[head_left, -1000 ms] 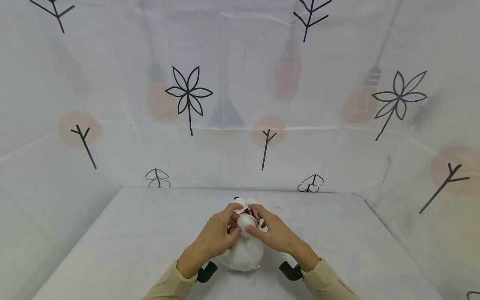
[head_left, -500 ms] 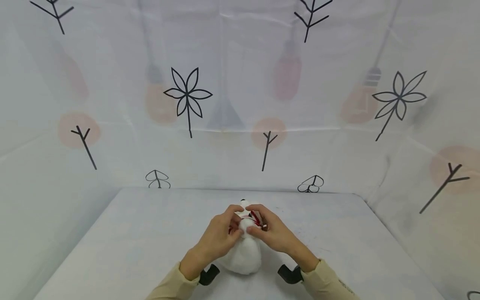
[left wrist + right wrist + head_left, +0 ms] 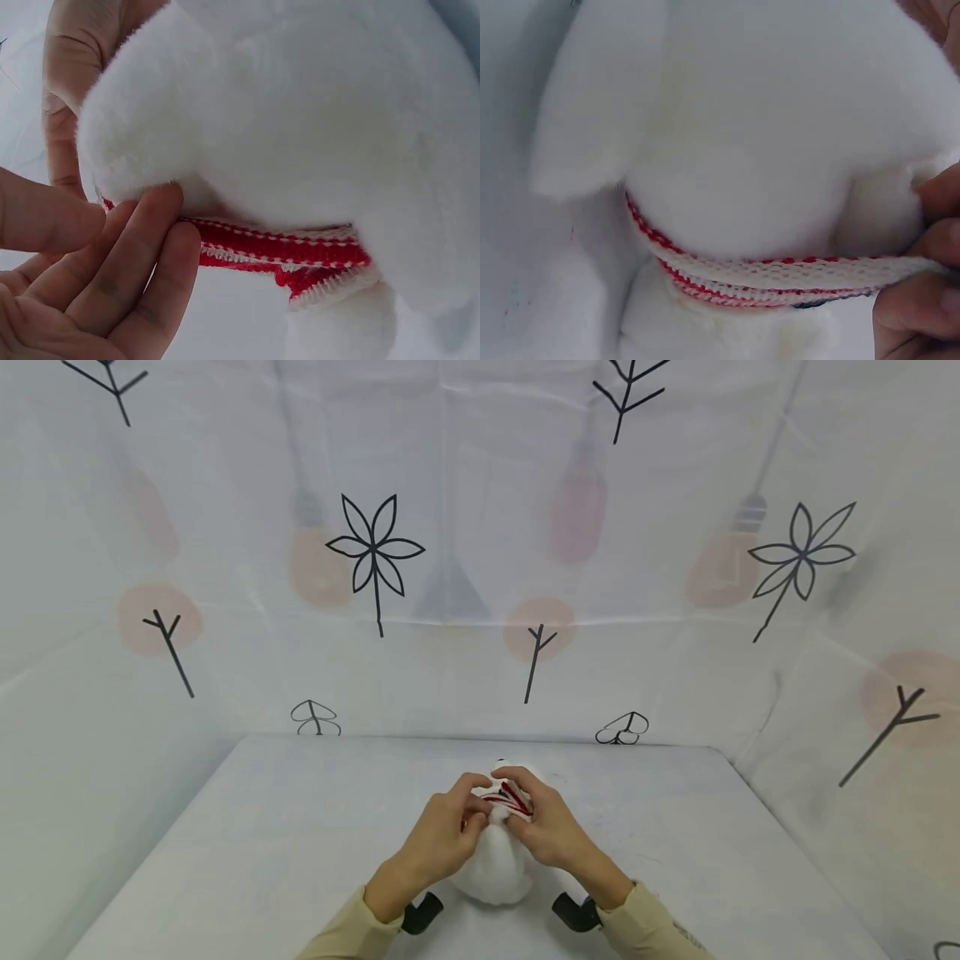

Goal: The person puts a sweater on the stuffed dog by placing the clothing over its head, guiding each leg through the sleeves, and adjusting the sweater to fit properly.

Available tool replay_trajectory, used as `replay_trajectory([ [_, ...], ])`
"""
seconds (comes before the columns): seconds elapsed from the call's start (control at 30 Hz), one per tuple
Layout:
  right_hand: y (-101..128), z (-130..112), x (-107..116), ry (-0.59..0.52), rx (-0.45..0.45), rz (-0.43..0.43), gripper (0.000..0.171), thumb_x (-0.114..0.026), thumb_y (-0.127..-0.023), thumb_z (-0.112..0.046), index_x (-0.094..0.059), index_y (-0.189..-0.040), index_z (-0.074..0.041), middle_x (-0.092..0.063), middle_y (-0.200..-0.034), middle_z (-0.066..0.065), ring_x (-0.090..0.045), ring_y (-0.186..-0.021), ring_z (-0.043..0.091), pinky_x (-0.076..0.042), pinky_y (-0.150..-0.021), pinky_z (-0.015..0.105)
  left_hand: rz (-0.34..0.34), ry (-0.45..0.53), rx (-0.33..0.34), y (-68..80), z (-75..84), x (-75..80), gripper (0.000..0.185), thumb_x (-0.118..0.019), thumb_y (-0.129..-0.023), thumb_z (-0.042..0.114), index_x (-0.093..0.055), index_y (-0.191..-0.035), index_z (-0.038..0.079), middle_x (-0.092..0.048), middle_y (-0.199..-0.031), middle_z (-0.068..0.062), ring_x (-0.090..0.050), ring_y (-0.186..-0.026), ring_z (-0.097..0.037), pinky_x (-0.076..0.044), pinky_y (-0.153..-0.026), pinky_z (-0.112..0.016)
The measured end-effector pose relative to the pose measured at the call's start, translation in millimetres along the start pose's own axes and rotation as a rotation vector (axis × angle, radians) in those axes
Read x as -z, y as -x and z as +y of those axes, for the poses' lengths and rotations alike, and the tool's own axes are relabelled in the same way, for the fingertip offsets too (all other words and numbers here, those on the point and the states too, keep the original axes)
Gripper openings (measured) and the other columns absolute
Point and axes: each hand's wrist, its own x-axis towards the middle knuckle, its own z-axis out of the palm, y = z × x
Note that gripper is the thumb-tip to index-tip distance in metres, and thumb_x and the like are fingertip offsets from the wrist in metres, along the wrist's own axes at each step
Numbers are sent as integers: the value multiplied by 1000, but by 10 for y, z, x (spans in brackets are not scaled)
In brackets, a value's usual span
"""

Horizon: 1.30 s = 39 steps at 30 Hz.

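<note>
A white plush toy (image 3: 495, 870) sits on the table between both hands, a black tip at its far end. Around it runs a red-and-white knitted band (image 3: 512, 799), which in the left wrist view (image 3: 277, 244) crosses below the white fur. My left hand (image 3: 437, 835) holds the toy from the left, its fingers (image 3: 142, 262) curled against the fur near the band's edge, its thumb close to them. From the right, my right hand (image 3: 557, 827) pinches the band's end between thumb and fingers (image 3: 922, 307), and the band is pulled taut. The toy's far side is hidden.
The white table (image 3: 300, 827) extends around the toy, with a patterned white cloth (image 3: 450, 677) behind and at both sides. Below the wrists hang black curved pieces (image 3: 423, 912) near the beige sleeves (image 3: 352, 927).
The toy's black tip has shifted to the right, and its body has turned slightly. A rounded white part between the hands shows less now, while more of the knitted band shows near the right hand.
</note>
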Motion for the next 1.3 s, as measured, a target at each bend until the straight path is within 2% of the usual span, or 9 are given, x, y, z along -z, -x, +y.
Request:
replay_trajectory([
  [0.17,-6,175,7,38,-18,2,62,-69,-83,0,-45,-136,-21,-58,-101,5,-48,-60,7,-43,-50,24,29,23,19,5,-2,-2,39,-60,-82,-11,-51,-117,4,-73,-89,-4,-62,-70,-6,-48,-62,-20],
  [0.3,-14,238,22,86,40,9,63,-73,-83,-11,-44,-136,-27,-57,-94,-1,-48,-67,7,-44,-55,25,40,71,34,4,-4,0,42,-58,-80,-14,-51,-117,4,-72,-88,-4,-67,-76,-10,-50,-66,-23],
  [0.53,-24,280,20,122,170,64,75,-63,-77,7,-41,-140,-27,-60,-93,-1,-44,-56,2,-41,-49,23,40,142,59,-11,-20,-10,48,-63,-82,-10,-45,-124,4,-68,-90,-6,-66,-80,-13,-53,-70,-26],
  [0.67,-37,293,40,121,255,77,80,-60,-72,13,-38,-142,-20,-61,-93,-3,-47,-61,3,-42,-53,23,28,197,94,-27,-20,13,67,-70,-78,-6,-39,-136,7,-60,-110,-9,-59,-101,-21,-51,-84,-35],
  [0.8,-23,247,60,95,312,20,81,-61,-73,15,-36,-144,-15,-59,-91,-3,-44,-62,3,-40,-52,21,-65,191,65,-17,-11,17,86,-72,-77,-4,-27,-147,19,-49,-137,-6,-52,-117,-22,-48,-90,-37],
  [0.9,-12,172,70,66,353,-13,81,-61,-72,18,-35,-143,-11,-58,-85,2,-41,-61,4,-37,-51,19,-92,182,23,-9,-10,6,93,-71,-77,-5,-22,-150,26,-46,-141,-2,-55,-112,-19,-50,-85,-32],
  [1.0,-17,166,72,67,378,-16,80,-59,-72,18,-36,-143,-11,-56,-83,2,-40,-60,5,-36,-49,18,-72,184,6,-6,-23,-4,94,-70,-77,-5,-22,-150,27,-50,-139,-1,-58,-104,-17,-51,-81,-30],
  [1.2,-10,261,56,77,352,-26,77,-60,-77,11,-35,-145,-15,-55,-89,-3,-48,-70,11,-42,-55,23,-45,219,40,1,-59,-27,90,-68,-78,-5,-24,-149,29,-55,-134,-1,-59,-96,-16,-51,-80,-32],
  [1.3,-13,261,56,75,339,-43,76,-61,-79,10,-36,-146,-17,-57,-103,0,-47,-70,10,-42,-55,22,-44,200,35,0,-64,-48,91,-68,-77,-6,-25,-150,26,-54,-135,-3,-58,-93,-16,-51,-79,-32],
])
